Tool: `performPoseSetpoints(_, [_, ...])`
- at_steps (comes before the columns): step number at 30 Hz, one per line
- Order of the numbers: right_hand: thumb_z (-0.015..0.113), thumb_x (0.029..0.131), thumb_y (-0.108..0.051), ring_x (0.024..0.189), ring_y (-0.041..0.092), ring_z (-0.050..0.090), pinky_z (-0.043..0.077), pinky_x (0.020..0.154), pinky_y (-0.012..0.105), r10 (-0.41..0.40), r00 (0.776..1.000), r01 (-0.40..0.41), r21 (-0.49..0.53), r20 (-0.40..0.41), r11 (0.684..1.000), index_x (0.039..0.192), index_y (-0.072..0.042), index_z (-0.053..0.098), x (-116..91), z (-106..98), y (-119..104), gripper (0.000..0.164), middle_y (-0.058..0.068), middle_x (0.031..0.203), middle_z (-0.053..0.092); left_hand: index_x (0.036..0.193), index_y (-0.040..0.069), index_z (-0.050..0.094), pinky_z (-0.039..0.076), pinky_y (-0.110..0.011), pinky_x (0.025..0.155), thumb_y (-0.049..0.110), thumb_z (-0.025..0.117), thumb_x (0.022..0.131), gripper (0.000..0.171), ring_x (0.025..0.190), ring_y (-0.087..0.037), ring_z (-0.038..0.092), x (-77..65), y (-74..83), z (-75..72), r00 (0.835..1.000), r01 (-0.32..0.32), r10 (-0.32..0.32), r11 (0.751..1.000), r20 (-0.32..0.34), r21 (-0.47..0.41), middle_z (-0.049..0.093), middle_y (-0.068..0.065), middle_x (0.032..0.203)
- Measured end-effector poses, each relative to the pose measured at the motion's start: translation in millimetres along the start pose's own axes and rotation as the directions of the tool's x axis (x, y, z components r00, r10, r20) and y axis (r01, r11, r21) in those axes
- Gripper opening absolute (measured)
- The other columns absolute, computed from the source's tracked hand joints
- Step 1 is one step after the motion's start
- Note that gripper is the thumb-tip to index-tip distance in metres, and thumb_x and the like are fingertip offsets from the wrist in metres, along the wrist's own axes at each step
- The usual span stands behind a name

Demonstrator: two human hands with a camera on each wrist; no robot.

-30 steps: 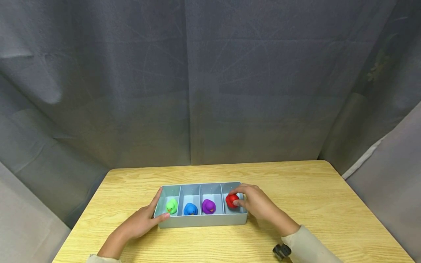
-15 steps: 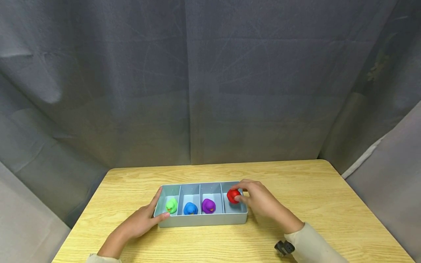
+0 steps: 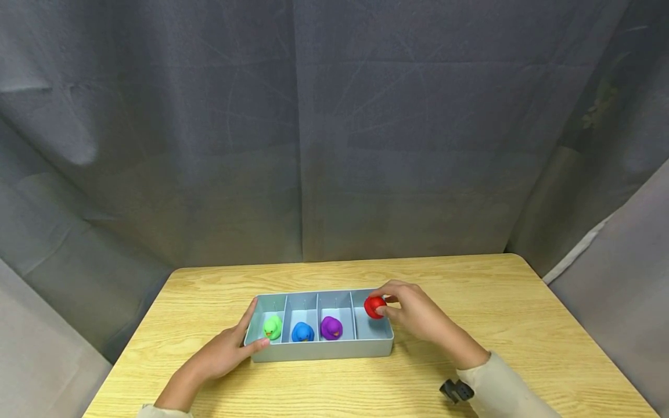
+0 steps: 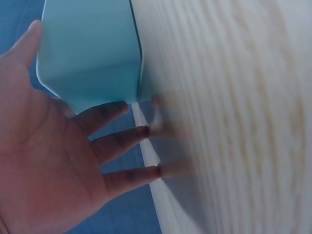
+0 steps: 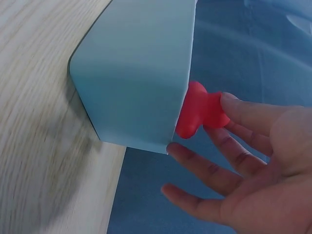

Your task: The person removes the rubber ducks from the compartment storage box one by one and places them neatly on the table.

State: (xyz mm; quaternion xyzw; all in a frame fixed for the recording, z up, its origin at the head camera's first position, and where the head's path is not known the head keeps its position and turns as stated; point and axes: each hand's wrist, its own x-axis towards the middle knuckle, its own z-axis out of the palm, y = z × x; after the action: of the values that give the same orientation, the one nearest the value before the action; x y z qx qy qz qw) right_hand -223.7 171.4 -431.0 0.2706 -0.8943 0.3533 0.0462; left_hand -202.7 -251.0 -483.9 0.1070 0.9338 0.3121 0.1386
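Note:
A grey-blue tray (image 3: 321, 350) with divided compartments stands on the table. In its rightmost compartment area, my right hand (image 3: 418, 313) pinches a red rubber duck (image 5: 202, 111) by the head between thumb and fingertips. The right wrist view shows the duck raised to the tray's rim, its lower part hidden behind the wall. My left hand (image 3: 222, 351) rests at the tray's left end, thumb on the front rim, fingers fairly straight along the end wall. A green duck (image 3: 273, 327), a blue duck (image 3: 303, 332) and a purple duck (image 3: 331, 328) each sit in a separate compartment.
The wooden table (image 3: 470, 302) runs back to a dark grey curtain (image 3: 366, 145), with more fabric at both sides. A small black device (image 3: 457, 391) sits by the right sleeve (image 3: 502, 386).
My right hand has lifted the red rubber duck up from the rightmost compartment's floor, drifting slightly right and back. My left hand, the tray and the other ducks have stayed put.

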Motion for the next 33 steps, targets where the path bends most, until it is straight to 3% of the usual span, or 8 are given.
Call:
performPoseSetpoints(14, [0.078, 0.09, -0.001, 0.102, 0.027, 0.072, 0.057, 0.09, 0.05, -0.013, 1.0, 0.012, -0.033, -0.022, 0.999, 0.119, -0.004, 0.074, -7, -7, 7, 0.03, 0.004, 0.111, 0.074, 0.167, 0.03, -0.003, 0.038, -0.065, 0.109, 0.059, 0.057, 0.101, 0.094, 0.141, -0.047, 0.045, 0.5, -1.1, 1.0, 1.0, -0.019, 0.019, 1.0, -0.011, 0.007, 0.036, -0.027, 0.16])
performPoseSetpoints(23, [0.078, 0.091, -0.003, 0.105, 0.026, 0.071, 0.057, 0.089, 0.046, 0.06, 0.998, -0.062, -0.043, -0.032, 0.997, 0.12, -0.008, 0.074, -11, -11, 12, 0.03, 0.002, 0.114, 0.072, 0.167, 0.03, -0.004, 0.037, -0.065, 0.11, 0.059, 0.056, 0.101, 0.094, 0.142, -0.049, 0.044, -0.2, -1.5, 1.0, 1.0, -0.018, 0.018, 1.0, -0.009, 0.01, 0.036, -0.028, 0.161])
performPoseSetpoints(33, [0.076, 0.093, -0.004, 0.109, 0.028, 0.067, 0.059, 0.086, 0.046, 0.123, 0.991, -0.123, 0.016, -0.054, 0.992, 0.12, -0.008, 0.072, -17, -14, 21, 0.028, 0.005, 0.12, 0.07, 0.167, 0.034, -0.005, 0.037, -0.066, 0.109, 0.061, 0.056, 0.101, 0.094, 0.142, -0.048, 0.043, 0.8, -2.1, 0.8, 1.0, -0.009, 0.009, 1.0, -0.005, 0.009, 0.035, -0.027, 0.161])
